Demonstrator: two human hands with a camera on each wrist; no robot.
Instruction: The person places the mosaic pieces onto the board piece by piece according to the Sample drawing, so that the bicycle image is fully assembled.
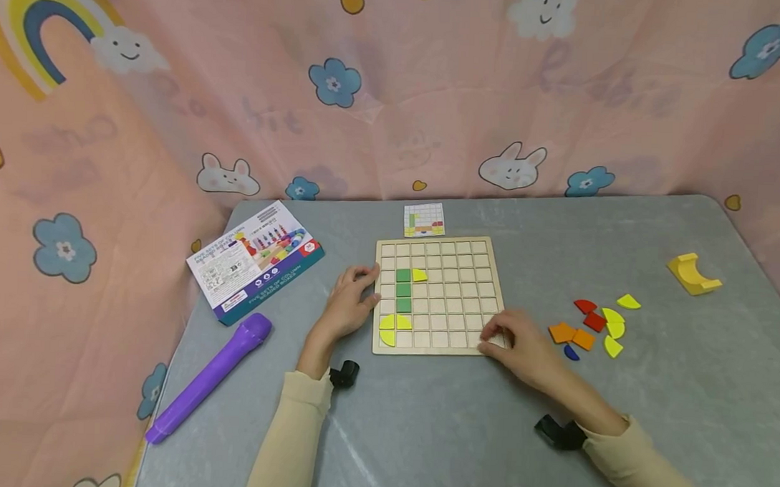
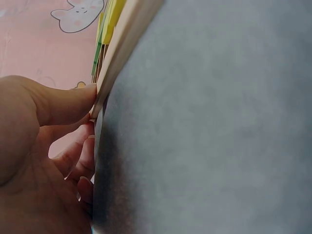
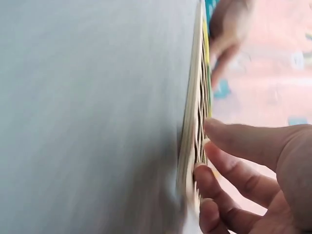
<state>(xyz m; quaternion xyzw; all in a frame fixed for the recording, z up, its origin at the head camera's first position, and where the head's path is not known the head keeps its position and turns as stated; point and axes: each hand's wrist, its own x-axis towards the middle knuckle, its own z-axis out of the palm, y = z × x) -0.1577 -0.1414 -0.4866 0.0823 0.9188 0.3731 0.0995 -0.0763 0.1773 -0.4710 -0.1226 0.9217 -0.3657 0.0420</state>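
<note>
A square wooden grid board (image 1: 440, 274) lies on the grey table. In its left columns sit several green squares (image 1: 404, 290), a yellow quarter-round (image 1: 419, 274) and several yellow quarter-rounds (image 1: 387, 337) near the front left corner. My left hand (image 1: 348, 299) rests at the board's left edge, thumb and index finger spread along it. Close up, the left thumb (image 2: 68, 105) touches the wooden edge. At the front right corner, my right hand (image 1: 518, 345) holds the board with bent fingers and thumb. Those right fingers (image 3: 207, 180) overlap the board's rim in the right wrist view.
A printed pattern card (image 1: 424, 220) lies behind the board. Loose red, orange, yellow and blue pieces (image 1: 595, 321) are scattered to the right, with a yellow curved block (image 1: 693, 274) farther off. Leftward lie a toy box (image 1: 255, 260) and a purple stick (image 1: 211, 380).
</note>
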